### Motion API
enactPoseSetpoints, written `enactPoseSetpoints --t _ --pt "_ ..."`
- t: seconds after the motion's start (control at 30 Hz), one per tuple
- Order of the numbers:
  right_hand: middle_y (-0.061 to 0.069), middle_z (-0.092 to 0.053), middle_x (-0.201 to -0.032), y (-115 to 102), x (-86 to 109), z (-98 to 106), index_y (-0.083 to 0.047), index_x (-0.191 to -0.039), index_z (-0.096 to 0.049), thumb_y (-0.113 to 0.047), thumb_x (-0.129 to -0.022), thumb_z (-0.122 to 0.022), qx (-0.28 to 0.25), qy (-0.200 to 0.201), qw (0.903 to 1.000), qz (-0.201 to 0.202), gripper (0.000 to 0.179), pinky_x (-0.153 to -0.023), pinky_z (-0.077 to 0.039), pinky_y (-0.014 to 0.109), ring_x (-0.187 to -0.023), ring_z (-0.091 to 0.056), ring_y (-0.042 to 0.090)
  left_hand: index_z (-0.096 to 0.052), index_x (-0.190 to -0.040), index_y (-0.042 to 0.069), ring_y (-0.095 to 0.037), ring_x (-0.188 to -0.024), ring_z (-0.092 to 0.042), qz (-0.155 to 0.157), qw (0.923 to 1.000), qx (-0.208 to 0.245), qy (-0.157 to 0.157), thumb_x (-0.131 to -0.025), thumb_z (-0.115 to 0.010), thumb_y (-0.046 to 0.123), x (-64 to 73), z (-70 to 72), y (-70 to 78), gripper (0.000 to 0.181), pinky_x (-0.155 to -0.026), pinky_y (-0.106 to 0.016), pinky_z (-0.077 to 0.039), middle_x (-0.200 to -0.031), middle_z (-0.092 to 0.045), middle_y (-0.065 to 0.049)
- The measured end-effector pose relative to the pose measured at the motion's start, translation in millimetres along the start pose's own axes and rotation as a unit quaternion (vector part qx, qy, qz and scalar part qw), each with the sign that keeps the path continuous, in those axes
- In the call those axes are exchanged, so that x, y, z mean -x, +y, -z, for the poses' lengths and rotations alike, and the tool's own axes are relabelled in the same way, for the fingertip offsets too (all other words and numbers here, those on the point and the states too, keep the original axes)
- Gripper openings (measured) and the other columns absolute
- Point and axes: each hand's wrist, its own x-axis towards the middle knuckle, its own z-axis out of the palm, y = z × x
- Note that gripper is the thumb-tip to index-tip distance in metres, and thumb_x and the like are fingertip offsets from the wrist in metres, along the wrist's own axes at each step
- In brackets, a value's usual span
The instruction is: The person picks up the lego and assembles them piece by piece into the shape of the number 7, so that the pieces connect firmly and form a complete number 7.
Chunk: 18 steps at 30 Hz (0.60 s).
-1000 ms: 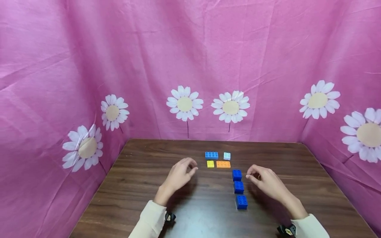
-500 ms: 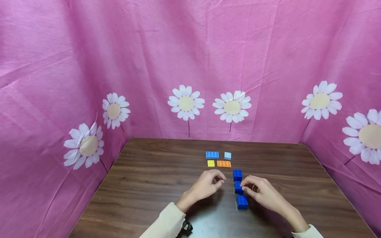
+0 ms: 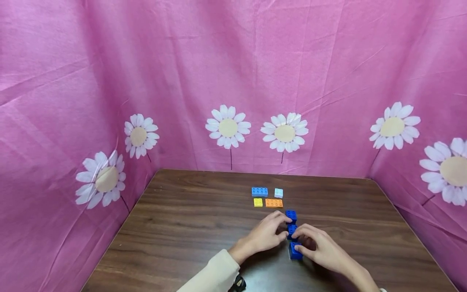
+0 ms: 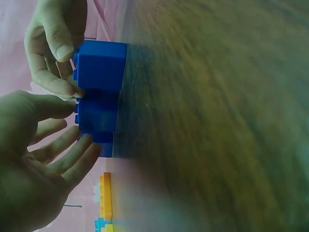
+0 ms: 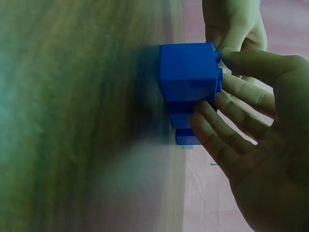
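Three dark blue toy bricks stand in a line on the wooden table (image 3: 175, 227): a far brick (image 3: 290, 214), a middle brick (image 3: 292, 229) and a near brick (image 3: 293, 254). My left hand (image 3: 268, 232) comes in from the left, index fingertip at the far brick and thumb beside the middle one. From the right, my right hand (image 3: 322, 248) reaches over the row, thumb at the near brick's top and fingertips at the middle brick. In the left wrist view, the left fingers (image 4: 79, 162) extend loosely over the studs. Neither hand's fingers are wrapped round a brick.
Behind the row lie a light blue brick (image 3: 259, 192), a pale blue brick (image 3: 279, 192), a yellow brick (image 3: 258, 202) and an orange brick (image 3: 274, 202). A pink cloth (image 3: 233, 61) with white daisies hangs round the table's back and sides.
My left hand has moved right and toward me, up to the blue row. My right hand has moved left and nearer, over the middle and near bricks. The bricks remain in line.
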Motion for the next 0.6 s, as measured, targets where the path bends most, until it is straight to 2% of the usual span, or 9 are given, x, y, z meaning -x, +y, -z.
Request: enactPoseSetpoints --t 0.1,0.23,0.37,0.6 --pt "-0.002 -0.071 -0.109 -1 2.6 -2 -0.015 -0.115 -0.070 -0.011 -0.092 -0.085 -0.015 -0.028 0.9995 -0.008 0.028 -0.069 -0.057 0.024 -0.086 -0.064 0.001 -0.064 -0.144 0.012 -0.006 -0.121 -0.063 0.001 0.9998 0.007 -0.021 -0.102 -0.071 0.017 -1.3 -2.9 -0.6 0.043 -0.102 -0.016 -0.050 -0.135 -0.064 0.001" --pt "0.007 -0.073 -0.116 -2 5.1 -1 -0.011 -0.119 -0.069 -0.019 -0.095 -0.083 -0.043 -0.075 0.9952 -0.047 0.029 -0.072 -0.060 0.025 -0.092 -0.065 -0.003 -0.063 -0.147 0.009 -0.002 -0.110 -0.061 0.006 0.9992 0.001 -0.040 -0.101 -0.073 0.017 -4.0 -6.2 -0.7 0.048 -0.095 -0.011 -0.049 -0.132 -0.062 0.000" --pt "0.012 -0.073 -0.119 -1 5.8 0 -0.009 -0.120 -0.070 -0.022 -0.095 -0.082 -0.058 -0.090 0.9918 -0.070 0.031 -0.077 -0.063 0.027 -0.097 -0.068 -0.001 -0.065 -0.145 0.009 0.000 -0.104 -0.059 0.006 0.9986 -0.016 -0.049 -0.102 -0.073 0.020 -6.6 -8.7 -0.8 0.045 -0.090 -0.009 -0.048 -0.129 -0.062 0.000" --pt "0.004 -0.075 -0.122 -1 5.8 1 -0.020 -0.121 -0.071 -0.026 -0.092 -0.085 -0.004 -0.105 0.9910 -0.082 0.033 -0.084 -0.063 0.028 -0.110 -0.067 0.003 -0.071 -0.131 0.010 -0.002 -0.107 -0.059 0.016 0.9988 0.005 -0.047 -0.097 -0.074 0.017 -9.4 -11.6 -4.2 0.035 -0.092 -0.012 -0.049 -0.125 -0.068 0.001"
